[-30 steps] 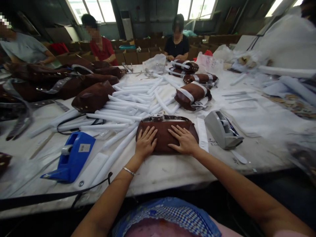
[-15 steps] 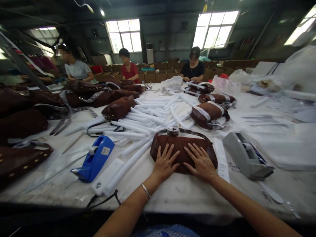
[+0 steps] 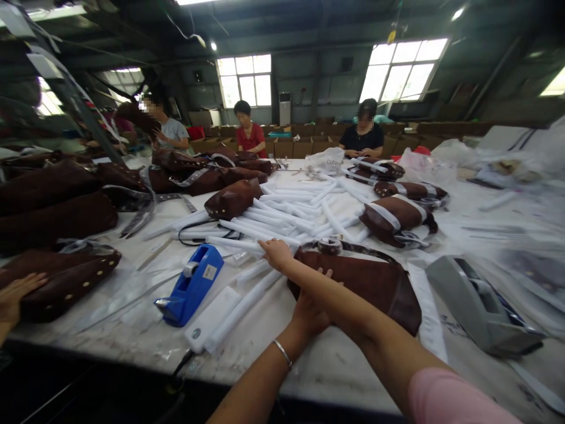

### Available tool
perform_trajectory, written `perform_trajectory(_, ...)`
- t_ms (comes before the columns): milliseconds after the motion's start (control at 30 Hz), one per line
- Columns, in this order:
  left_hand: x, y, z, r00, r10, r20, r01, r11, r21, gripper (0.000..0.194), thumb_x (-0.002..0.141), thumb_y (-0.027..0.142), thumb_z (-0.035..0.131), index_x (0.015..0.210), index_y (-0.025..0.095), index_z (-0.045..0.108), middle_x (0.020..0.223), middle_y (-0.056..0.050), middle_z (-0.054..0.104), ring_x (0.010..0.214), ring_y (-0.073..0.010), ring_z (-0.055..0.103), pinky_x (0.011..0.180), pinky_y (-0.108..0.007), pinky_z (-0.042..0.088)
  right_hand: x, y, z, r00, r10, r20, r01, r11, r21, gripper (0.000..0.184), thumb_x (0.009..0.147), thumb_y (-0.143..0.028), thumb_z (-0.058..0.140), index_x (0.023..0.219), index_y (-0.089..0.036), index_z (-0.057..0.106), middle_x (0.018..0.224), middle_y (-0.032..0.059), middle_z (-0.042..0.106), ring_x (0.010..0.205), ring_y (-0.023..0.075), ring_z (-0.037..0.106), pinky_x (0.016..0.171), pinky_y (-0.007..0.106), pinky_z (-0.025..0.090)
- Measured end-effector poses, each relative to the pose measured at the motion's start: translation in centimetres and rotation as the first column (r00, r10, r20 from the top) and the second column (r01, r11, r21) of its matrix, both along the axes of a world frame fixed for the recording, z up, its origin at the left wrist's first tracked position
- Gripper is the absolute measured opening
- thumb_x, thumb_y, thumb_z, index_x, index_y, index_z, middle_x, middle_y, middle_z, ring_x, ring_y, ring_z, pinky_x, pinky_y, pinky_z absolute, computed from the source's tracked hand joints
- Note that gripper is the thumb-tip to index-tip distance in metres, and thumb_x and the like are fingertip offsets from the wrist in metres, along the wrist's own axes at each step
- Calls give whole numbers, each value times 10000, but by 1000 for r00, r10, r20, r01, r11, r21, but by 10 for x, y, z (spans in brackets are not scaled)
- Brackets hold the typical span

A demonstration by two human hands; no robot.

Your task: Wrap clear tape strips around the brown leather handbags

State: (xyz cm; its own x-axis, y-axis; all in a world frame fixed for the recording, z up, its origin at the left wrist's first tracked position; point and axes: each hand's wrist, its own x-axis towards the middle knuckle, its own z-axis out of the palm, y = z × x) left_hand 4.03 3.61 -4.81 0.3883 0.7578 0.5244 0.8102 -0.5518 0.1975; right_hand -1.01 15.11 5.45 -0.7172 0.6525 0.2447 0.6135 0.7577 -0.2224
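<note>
In front of me a brown bag (image 3: 371, 277) lies on the table, with a wrapped strap and buckle (image 3: 330, 245) along its far edge. My left hand (image 3: 309, 312), with a silver bracelet on the wrist, rests on the bag's left part. Its fingers lie spread on the bag, partly hidden behind my right forearm. Crossing over the left, my right hand (image 3: 277, 254) is at the near ends of the white tubes (image 3: 282, 215), its fingers stretched leftward. Whether those fingertips touch a tube is hard to make out.
A blue tape dispenser (image 3: 192, 288) and a white power strip (image 3: 214, 318) stand left; a grey tape dispenser (image 3: 477, 306) stands right. Wrapped brown bags (image 3: 397, 215) lie beyond. Another person's hand (image 3: 22, 291) rests on a studded bag (image 3: 75, 282). Several people work across the table.
My right hand has left the bag and swung left across my left arm to the white tubes. My left hand stays on the bag. Another person's hand has appeared at the left, and the view has shifted.
</note>
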Motion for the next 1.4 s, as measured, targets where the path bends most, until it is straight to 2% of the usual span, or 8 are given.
perform_trajectory(133, 0, 2, -2, 1000, -2, 12, 2, 1000, -16, 637, 969, 472, 484, 1548, 270, 310, 1637, -102, 247, 1508, -328, 217, 1207, -551, 209, 41, -20, 9, 991, -123, -51, 123, 992, 3, 486, 905, -183, 624, 1375, -183, 502, 1103, 116, 716, 1025, 259, 651, 899, 369, 508)
perform_trajectory(333, -10, 0, 15, 995, -87, -52, 82, 992, -92, 865, 814, 670, 615, 1536, 293, 326, 1616, -134, 292, 1498, -369, 217, 1190, -663, 70, 211, -76, 34, 902, -266, -340, 253, 964, -82, 337, 943, -312, 546, 1268, -244, 605, 1201, 69, 691, 1095, 246, 655, 977, 386, 524)
perform_trajectory(500, -18, 5, 44, 972, -141, -189, 100, 972, -212, 792, 830, 323, 675, 1538, 301, 322, 1623, -143, 272, 1485, -372, 260, 1169, -647, 186, 355, -134, 31, 893, -328, -308, 286, 942, -175, 363, 922, -487, 588, 1192, -270, 695, 1185, 91, 680, 1102, 280, 650, 977, 415, 535)
perform_trajectory(600, -18, 13, 56, 946, -167, -278, 101, 966, -236, 707, 857, 178, 573, 1516, 323, 364, 1626, -148, 258, 1477, -380, 281, 1112, -659, 288, 400, -172, 11, 936, -305, -176, 270, 943, -196, 338, 924, -491, 608, 1184, -300, 709, 1148, 78, 693, 1057, 265, 664, 934, 393, 560)
perform_trajectory(767, -16, 24, 69, 900, -225, -373, 115, 948, -295, 766, 824, 170, 610, 1525, 329, 346, 1619, -170, 262, 1451, -407, 325, 1061, -650, 368, 393, -200, -32, 914, -379, -143, 366, 925, -105, 295, 956, -394, 565, 1191, -273, 697, 1126, 71, 711, 1062, 257, 659, 939, 404, 563)
perform_trajectory(1067, -25, 24, 84, 854, -316, -414, 166, 919, -359, 809, 859, 599, 607, 1548, 332, 279, 1622, -204, 229, 1471, -425, 261, 1066, -645, 364, 346, -167, -86, 738, -550, -392, 653, 728, 208, 226, 940, -300, 553, 1093, -204, 690, 1055, 122, 710, 1059, 317, 620, 948, 486, 542)
perform_trajectory(1267, -24, 11, 61, 856, -216, -469, 152, 974, -169, 788, 870, 168, 606, 1552, 350, 256, 1635, -190, 195, 1482, -401, 247, 1106, -623, 320, 339, -174, -80, 668, -547, -505, 715, 660, 230, 377, 940, -277, 573, 1303, -185, 528, 1242, 159, 587, 1205, 308, 548, 1035, 506, 491)
perform_trajectory(1400, -23, 7, 47, 880, -169, -444, 140, 985, -97, 781, 868, 102, 556, 1541, 380, 274, 1635, -162, 206, 1490, -388, 232, 1124, -626, 294, 330, -177, -59, 820, -455, -349, 570, 709, 415, 513, 930, -211, 625, 1417, -255, 469, 1440, 124, 519, 1402, 317, 405, 1173, 579, 316)
